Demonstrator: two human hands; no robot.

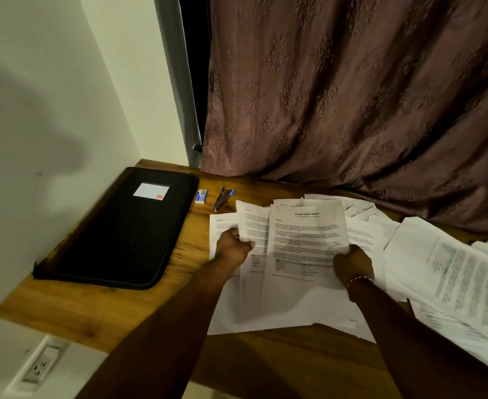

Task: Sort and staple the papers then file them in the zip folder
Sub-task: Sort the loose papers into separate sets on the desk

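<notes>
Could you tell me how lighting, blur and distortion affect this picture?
Head view: dim, warm light; a soft shadow on the wall; wide-angle distortion slants wall and curtain; the papers at right are blurred, unreadable; the titled sheet in the right hand is sharper.

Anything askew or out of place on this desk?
Yes: the white printed papers sprawl overlapping at mixed angles over the right half of the wooden desk, unsorted. The black zip folder, blue stapler and small staple box lie tidy at left.

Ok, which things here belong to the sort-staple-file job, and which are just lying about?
Job: printed papers, one each in the left hand and right hand; stapler; staple box; black zip folder.
Lying about: patterned curtain; wall socket.
</notes>
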